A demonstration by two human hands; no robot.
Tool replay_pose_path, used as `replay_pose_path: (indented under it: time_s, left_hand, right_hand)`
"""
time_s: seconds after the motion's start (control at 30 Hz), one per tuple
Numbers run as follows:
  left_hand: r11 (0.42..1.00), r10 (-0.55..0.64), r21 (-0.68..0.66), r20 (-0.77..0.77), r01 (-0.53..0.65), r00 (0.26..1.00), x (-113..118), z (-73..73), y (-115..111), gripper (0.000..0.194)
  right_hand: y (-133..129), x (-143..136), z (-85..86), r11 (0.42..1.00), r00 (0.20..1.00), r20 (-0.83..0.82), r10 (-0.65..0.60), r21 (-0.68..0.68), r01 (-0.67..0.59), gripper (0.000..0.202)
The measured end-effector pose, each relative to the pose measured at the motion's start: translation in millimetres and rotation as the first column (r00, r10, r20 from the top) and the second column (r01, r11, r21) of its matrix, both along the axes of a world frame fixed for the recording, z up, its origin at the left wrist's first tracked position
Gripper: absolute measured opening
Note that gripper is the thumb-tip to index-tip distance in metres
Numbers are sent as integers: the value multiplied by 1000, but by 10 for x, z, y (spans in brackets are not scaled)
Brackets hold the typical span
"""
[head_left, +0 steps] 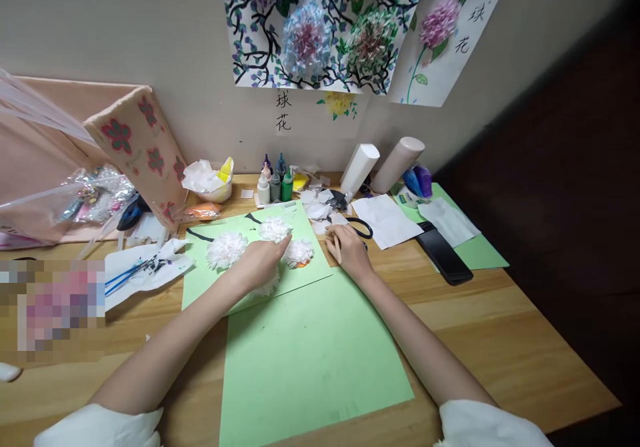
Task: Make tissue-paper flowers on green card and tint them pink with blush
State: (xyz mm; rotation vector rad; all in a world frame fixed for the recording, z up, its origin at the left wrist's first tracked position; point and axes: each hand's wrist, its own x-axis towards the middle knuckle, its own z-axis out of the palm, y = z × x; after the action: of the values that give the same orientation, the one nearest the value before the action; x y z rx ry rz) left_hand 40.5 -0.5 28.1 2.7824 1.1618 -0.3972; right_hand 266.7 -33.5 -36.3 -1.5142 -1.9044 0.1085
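A plain green sheet [310, 360] lies nearest on the wooden counter [490, 340]. Past it, fluffy white paper flowers [227, 250] sit on another green sheet [200, 287]. The left hand [257, 263] is over them, one finger poking out; I can't tell if it holds anything. The right hand [350, 252] curls around a small tan stick [337, 249]. Behind stand little paint bottles [287, 187]. Flower pictures [307, 40] hang on the wall [165, 27].

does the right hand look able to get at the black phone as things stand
Probably yes: bare tabletop lies between the right hand and the near end of the black phone, most of which looks uncovered. That hand seems to hold a small stick, which might hinder a grip.
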Motion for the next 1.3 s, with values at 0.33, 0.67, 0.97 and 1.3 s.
replay_pose_path:
  time_s: [0.33, 0.67, 0.97, 1.3]
  left_hand:
    - [999, 43, -16, -5, -43, 999, 62, 44, -36, 76]
    - [1000, 24, -2, -46, -24, 999, 90, 40, -55, 74]
    - [999, 41, -14, -31, -41, 999, 90, 61, -70, 74]
    - [1000, 25, 10, -40, -25, 999, 75, 12, -39, 78]
  right_hand:
    - [104, 12, 5, 998, 997, -54, -56, 36, 58, 11]
    - [-56, 110, -19, 989, 950, -280, -140, -84, 121, 3]
    - [134, 52, -61, 987, 992, -84, -94, -135, 82, 16]
    - [89, 107, 66, 990, 969, -213, -126, -90, 108, 2]
